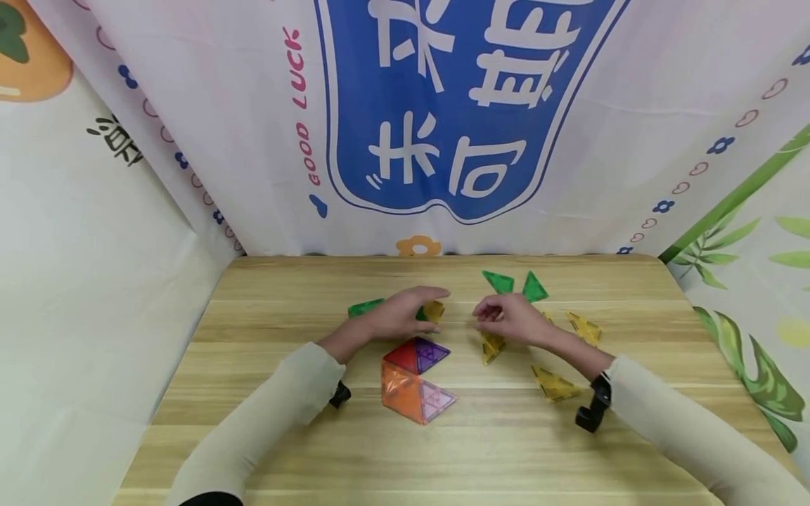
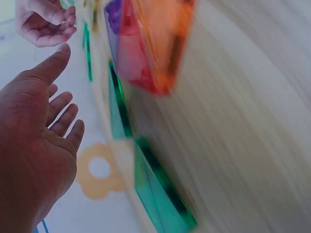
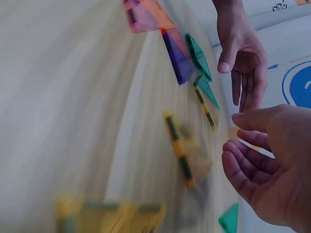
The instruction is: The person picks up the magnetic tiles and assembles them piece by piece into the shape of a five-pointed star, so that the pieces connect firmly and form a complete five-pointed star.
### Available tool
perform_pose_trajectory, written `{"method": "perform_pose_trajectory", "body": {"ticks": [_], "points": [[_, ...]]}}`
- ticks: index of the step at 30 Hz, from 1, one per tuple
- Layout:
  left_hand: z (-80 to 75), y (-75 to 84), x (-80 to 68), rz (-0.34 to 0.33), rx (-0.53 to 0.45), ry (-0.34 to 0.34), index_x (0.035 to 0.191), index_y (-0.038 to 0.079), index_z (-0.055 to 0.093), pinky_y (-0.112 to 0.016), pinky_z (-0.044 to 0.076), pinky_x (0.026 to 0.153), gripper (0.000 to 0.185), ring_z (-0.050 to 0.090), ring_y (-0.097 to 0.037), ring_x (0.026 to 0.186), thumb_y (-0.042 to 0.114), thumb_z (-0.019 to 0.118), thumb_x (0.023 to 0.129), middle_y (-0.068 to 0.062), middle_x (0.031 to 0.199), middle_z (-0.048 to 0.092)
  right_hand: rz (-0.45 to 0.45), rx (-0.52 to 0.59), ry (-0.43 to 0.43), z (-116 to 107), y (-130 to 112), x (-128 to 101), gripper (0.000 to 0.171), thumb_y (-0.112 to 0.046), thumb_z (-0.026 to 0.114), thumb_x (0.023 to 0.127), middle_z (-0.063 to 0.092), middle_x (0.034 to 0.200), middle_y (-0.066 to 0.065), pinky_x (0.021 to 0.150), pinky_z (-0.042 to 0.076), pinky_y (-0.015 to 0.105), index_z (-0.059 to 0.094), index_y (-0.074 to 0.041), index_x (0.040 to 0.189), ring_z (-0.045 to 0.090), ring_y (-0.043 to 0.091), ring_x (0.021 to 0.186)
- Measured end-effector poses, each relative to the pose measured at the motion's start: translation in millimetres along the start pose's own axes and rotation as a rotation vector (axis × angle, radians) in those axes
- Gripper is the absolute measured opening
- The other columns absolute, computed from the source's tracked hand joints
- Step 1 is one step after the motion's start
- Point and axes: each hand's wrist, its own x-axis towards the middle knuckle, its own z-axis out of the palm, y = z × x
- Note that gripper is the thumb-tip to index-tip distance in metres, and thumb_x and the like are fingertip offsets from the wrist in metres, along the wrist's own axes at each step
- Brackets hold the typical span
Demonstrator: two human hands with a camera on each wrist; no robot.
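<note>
My left hand [image 1: 401, 313] hovers over the middle of the table, thumb spread from its fingers, holding nothing. Right by its fingertips lies a yellow translucent tile [image 1: 434, 310], and a green tile [image 1: 365, 308] shows behind the wrist. Just nearer to me, a red tile [image 1: 403, 355], a purple tile [image 1: 432, 354], an orange tile [image 1: 401, 388] and a pink tile [image 1: 436, 400] lie edge to edge. My right hand [image 1: 514, 318], fingers loosely bent and empty, is above a yellow triangular tile [image 1: 492, 347]. In the right wrist view that tile [image 3: 182, 153] is blurred below the fingers.
Two green triangular tiles [image 1: 534, 287] lie beyond my right hand. More yellow triangles lie to the right, one [image 1: 585, 327] beside the right wrist and another [image 1: 555, 385] nearer to me. A printed cloth [image 1: 253, 140] hangs behind the wooden table [image 1: 285, 450].
</note>
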Motion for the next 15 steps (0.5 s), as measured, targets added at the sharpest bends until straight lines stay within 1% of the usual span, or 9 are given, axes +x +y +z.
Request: {"method": "perform_pose_trajectory", "body": {"ticks": [4, 7, 10, 13, 15], "points": [[7.6, 15.0, 9.8, 0.052, 0.049, -0.033, 0.158, 0.006, 0.049, -0.042, 0.04, 0.122, 0.067, 0.047, -0.028, 0.149, 0.023, 0.077, 0.1, -0.012, 0.161, 0.05, -0.043, -0.018, 0.007, -8, 10, -25, 0.019, -0.008, 0.08, 0.095, 0.075, 0.097, -0.001, 0.076, 0.06, 0.027, 0.077, 0.0, 0.111, 0.07, 0.012, 0.088], [13.8, 22.7, 18.0, 0.08, 0.07, -0.055, 0.156, 0.005, 0.051, -0.041, 0.039, 0.122, 0.064, 0.048, -0.028, 0.148, 0.024, 0.076, 0.1, -0.012, 0.16, 0.051, -0.044, -0.017, 0.009, -11, 15, -43, 0.02, -0.009, 0.081, 0.094, 0.075, 0.099, -0.001, 0.076, 0.061, 0.027, 0.077, -0.002, 0.113, 0.07, 0.01, 0.088], [20.4, 28.9, 26.3, 0.101, 0.098, -0.083, 0.155, 0.005, 0.052, -0.04, 0.038, 0.123, 0.063, 0.047, -0.027, 0.149, 0.027, 0.076, 0.101, -0.012, 0.161, 0.05, -0.023, -0.021, 0.024, -13, 19, -61, 0.021, -0.012, 0.082, 0.094, 0.074, 0.102, 0.0, 0.077, 0.061, 0.027, 0.077, -0.004, 0.113, 0.069, 0.01, 0.091], [26.9, 34.6, 33.9, 0.11, 0.106, -0.112, 0.156, 0.005, 0.051, -0.037, 0.036, 0.124, 0.064, 0.046, -0.026, 0.15, 0.029, 0.076, 0.101, -0.011, 0.161, 0.05, -0.036, -0.06, 0.052, -13, 23, -77, 0.021, -0.014, 0.084, 0.093, 0.075, 0.104, 0.0, 0.077, 0.061, 0.029, 0.078, -0.007, 0.112, 0.07, 0.013, 0.092], [31.4, 38.2, 38.4, 0.108, 0.108, -0.127, 0.156, 0.006, 0.051, -0.034, 0.035, 0.124, 0.065, 0.045, -0.024, 0.15, 0.03, 0.076, 0.101, -0.01, 0.162, 0.049, -0.066, -0.116, 0.07, -12, 26, -88, 0.022, -0.016, 0.086, 0.091, 0.075, 0.105, -0.001, 0.077, 0.061, 0.031, 0.078, -0.01, 0.111, 0.07, 0.014, 0.093]]}}
